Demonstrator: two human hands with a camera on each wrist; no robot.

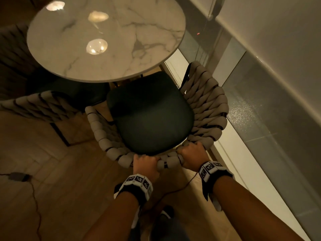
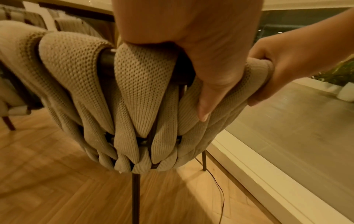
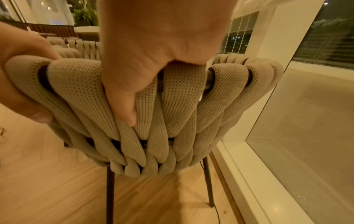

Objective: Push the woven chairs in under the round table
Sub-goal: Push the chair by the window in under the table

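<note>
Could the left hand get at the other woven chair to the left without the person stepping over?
Probably not. The left hand grips the top rail of the near chair; the second chair stands apart to the left across bare floor, seemingly beyond arm's reach.

Bare forearms, each wrist wearing a black strap (image 1: pixel 133 192) with white square-coded marker blocks (image 1: pixel 211 168)

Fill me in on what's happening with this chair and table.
A person is standing behind a woven chair and grips the top of its backrest with both hands, the left hand and the right hand side by side. The chair faces the round marble table; the front of its dark seat cushion is just under the table edge, most of it out in the open. A second woven chair stands to the left, beside a glass wall on the right.
</note>
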